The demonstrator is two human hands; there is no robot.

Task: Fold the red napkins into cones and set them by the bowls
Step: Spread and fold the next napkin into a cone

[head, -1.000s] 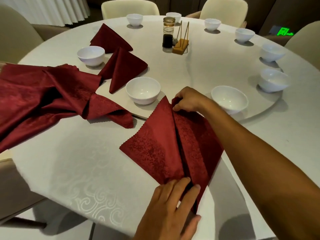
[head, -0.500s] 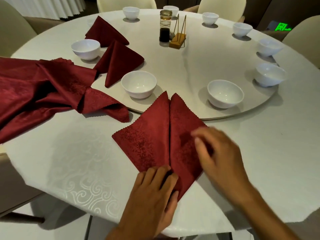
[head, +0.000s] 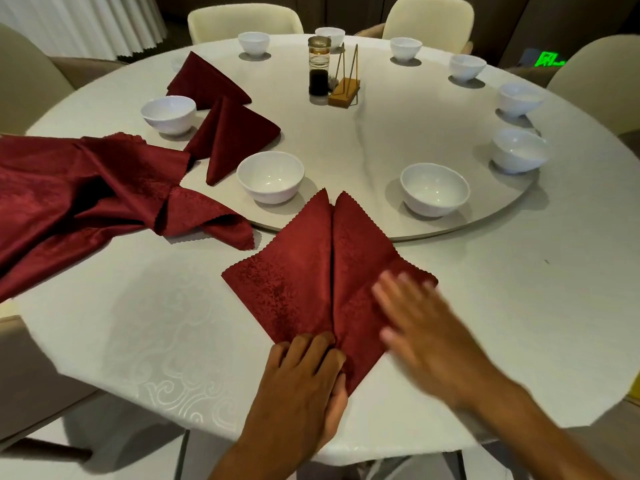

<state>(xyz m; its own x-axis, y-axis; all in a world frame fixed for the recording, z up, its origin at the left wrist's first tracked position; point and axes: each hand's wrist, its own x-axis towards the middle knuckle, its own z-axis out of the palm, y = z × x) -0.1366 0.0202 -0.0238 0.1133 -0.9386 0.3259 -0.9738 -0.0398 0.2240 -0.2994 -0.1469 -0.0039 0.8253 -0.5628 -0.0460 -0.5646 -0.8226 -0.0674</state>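
- Two folded dark-red cloth napkins (head: 227, 133) lay by white bowls at ten o'clock.
- Left hand (head: 304, 372), flat, pressed the half-folded red napkin (head: 311, 271); right hand (head: 419, 327), open, swept it.
- A heap of unfolded red napkins (head: 86, 188) awaited.

Round table (head: 519, 306) under white cloth with faint swirl pattern, raised turntable (head: 398, 143) at centre. Cream padded chairs (head: 242, 20) ring it. Pleated pale curtain (head: 86, 22) far left. Dark wall panels behind; green lit sign (head: 549, 59) far right. Even, soft light.
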